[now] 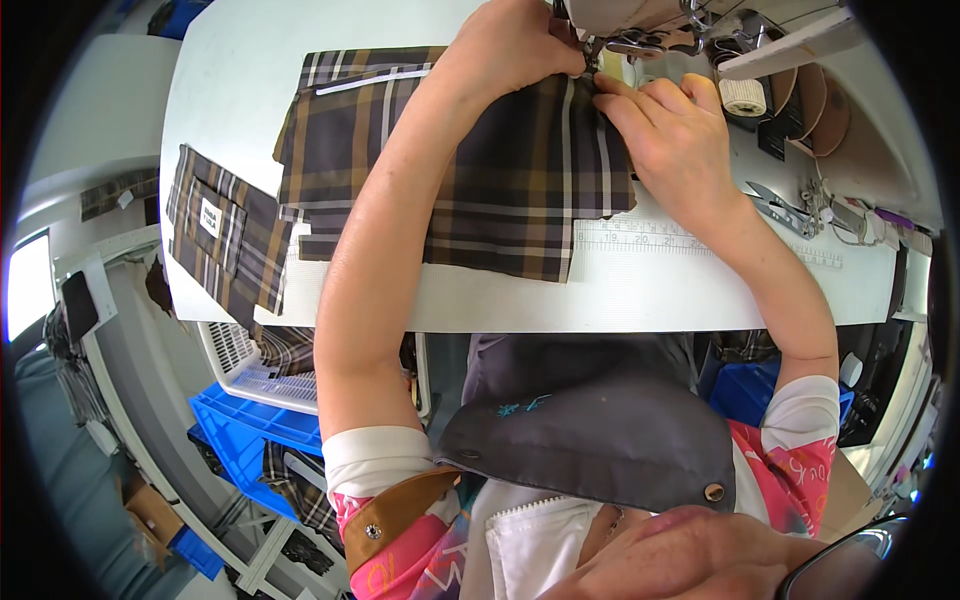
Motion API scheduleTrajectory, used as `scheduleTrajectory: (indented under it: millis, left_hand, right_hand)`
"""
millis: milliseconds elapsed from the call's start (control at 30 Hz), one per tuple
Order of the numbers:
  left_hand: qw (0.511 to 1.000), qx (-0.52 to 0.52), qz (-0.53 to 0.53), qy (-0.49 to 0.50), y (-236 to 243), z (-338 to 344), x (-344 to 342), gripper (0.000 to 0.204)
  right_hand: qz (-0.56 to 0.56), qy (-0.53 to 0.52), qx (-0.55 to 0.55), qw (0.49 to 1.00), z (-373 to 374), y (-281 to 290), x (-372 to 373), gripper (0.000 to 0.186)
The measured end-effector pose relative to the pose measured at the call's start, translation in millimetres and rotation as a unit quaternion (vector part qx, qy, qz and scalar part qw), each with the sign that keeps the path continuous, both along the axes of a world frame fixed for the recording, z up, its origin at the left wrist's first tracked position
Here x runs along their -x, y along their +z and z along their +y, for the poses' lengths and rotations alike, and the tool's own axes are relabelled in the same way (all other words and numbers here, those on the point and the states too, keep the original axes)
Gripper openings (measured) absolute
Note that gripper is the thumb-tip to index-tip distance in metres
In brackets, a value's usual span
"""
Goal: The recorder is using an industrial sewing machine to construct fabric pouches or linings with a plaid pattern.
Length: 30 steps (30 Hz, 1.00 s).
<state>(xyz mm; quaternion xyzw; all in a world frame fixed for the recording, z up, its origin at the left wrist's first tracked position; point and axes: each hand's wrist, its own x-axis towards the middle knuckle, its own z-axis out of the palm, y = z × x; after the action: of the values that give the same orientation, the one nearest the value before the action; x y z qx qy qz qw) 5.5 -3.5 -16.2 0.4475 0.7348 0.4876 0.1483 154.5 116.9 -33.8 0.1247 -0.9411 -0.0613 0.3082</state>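
A plaid cloth (510,180) in dark brown, tan and white lies under the sewing machine's needle area (592,55) at the far edge. My left hand (510,45) reaches over the cloth, its fingers bunched at its far edge beside the needle; the fingertips are partly hidden by the machine. My right hand (680,140) is at the cloth's upper right, thumb and forefinger close together on its edge, the other fingers curled. A narrow white strip (370,80) lies along the cloth's upper left.
A smaller plaid piece (225,230) with a white label hangs over the table's left edge. Thread snips (785,210) and a printed ruler scale (650,238) are at right. A thread spool (742,97) stands near the machine. A white basket (270,388) and blue crate (240,440) sit below left.
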Motion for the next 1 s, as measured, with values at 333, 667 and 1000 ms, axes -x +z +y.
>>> scheduleTrajectory:
  millis: [333, 667, 1000]
  left_hand:
    - [0.998, 0.051, 0.009, 0.02, 1.3, 2.1, 1.1, 0.051]
    - [0.995, 0.09, 0.033, 0.033, 3.1, 3.8, 1.4, 0.043]
    - [0.999, 0.052, -0.007, 0.006, -0.2, 2.1, 3.0, 0.041]
  right_hand:
    - [0.009, 0.006, 0.005, 1.0, 0.3, 0.5, 0.9, 0.007]
    - [-0.038, -0.007, 0.036, 0.999, -0.1, -1.9, -2.9, 0.019]
    - [-0.027, -0.002, 0.041, 0.999, 0.5, -2.3, -2.2, 0.02]
